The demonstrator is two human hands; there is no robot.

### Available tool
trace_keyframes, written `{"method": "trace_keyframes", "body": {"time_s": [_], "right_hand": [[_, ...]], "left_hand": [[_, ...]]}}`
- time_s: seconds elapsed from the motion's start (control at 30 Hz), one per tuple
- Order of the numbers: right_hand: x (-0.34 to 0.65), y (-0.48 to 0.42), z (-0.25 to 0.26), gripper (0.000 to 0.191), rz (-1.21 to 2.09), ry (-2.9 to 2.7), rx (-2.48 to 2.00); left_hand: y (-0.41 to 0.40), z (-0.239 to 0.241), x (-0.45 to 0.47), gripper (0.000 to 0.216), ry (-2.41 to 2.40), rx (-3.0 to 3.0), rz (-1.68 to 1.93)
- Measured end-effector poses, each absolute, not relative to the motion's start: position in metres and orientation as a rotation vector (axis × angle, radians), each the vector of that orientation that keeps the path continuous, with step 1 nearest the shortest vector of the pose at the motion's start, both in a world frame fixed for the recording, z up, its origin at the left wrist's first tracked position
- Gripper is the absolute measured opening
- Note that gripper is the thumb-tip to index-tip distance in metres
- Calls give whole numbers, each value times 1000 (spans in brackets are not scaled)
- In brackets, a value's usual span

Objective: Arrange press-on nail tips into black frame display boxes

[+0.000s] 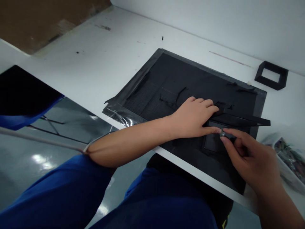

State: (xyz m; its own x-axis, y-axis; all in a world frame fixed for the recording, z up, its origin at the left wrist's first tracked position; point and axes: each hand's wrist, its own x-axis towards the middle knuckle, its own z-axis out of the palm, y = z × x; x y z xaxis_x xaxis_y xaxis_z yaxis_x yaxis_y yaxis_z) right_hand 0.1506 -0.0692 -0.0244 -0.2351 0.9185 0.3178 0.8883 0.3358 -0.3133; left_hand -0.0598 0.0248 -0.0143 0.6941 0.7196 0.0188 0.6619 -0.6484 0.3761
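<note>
Two hands meet on the black mat: left hand flat on a black frame, right hand pinching a small silvery piece that looks liable to slip.

A white bench meets a pale wall along its far edge; glossy grey floor below reflects light.

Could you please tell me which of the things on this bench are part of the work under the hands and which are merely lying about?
In hand: left hand, right hand, small shiny part, black frame piece, black mat.

Lying about: square black frame, clear bag of parts, white bench.
</note>
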Motion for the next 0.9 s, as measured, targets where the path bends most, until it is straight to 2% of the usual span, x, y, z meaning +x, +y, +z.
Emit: {"method": "trace_keyframes", "body": {"time_s": [0.9], "right_hand": [[151, -71, -23, 23, 123, -2160, -1608]], "left_hand": [[24, -14, -61, 63, 1072, 2569, 226]]}}
